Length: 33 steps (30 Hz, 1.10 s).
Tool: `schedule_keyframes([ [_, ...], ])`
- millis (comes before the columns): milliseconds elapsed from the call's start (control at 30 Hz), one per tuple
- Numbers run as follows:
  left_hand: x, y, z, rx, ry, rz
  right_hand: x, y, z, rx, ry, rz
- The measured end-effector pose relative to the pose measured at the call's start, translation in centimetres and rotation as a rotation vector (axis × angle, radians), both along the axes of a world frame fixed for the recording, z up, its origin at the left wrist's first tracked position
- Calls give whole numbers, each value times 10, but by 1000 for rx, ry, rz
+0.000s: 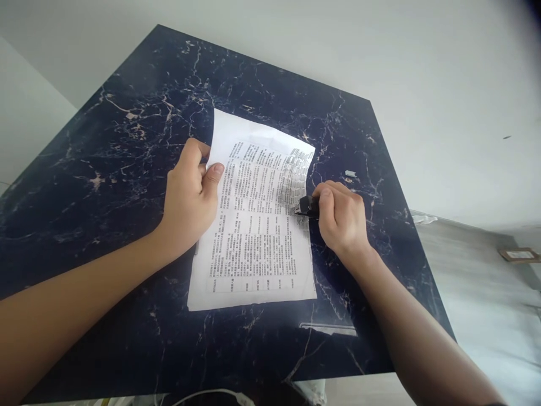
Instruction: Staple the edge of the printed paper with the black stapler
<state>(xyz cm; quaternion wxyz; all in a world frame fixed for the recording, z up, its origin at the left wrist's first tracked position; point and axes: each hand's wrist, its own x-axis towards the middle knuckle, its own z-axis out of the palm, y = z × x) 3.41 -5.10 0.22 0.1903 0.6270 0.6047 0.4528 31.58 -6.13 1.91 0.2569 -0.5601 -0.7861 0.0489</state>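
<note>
A stack of printed paper sheets (249, 237) lies on the dark marbled table, its far part lifted and bowed. My left hand (192, 192) pinches the left edge of the paper, thumb on top and fingers behind. Many staples (296, 169) cover the right edge of the top sheet in overlapping rows. In my right hand (340, 214) is a small black stapler (307, 207), gripped in a closed fist. Its front end sits over the right edge of the paper. The rest of the stapler is hidden in the palm.
A small strip of staples (350, 173) lies on the table (139, 141) to the right of the paper. Behind the table is a pale wall (422, 73). A white cable (211, 392) shows below the near edge, and a brown-framed object (520, 255) is on the floor at right.
</note>
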Motion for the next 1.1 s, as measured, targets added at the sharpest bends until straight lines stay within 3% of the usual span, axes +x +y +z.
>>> schedule_keyframes([
  [633, 1, -2, 1, 11, 18, 7, -9, -2, 1, 22, -216, -13],
  [867, 1, 0, 1, 12, -16, -3, -21, -5, 2, 125, -362, -27],
  [1000, 0, 2, 0, 5, 9, -14, -16, -1, 4, 8, -278, 16],
  [1100, -2, 4, -1, -5, 72, -25, -6, 1, 7, -97, -159, -43],
])
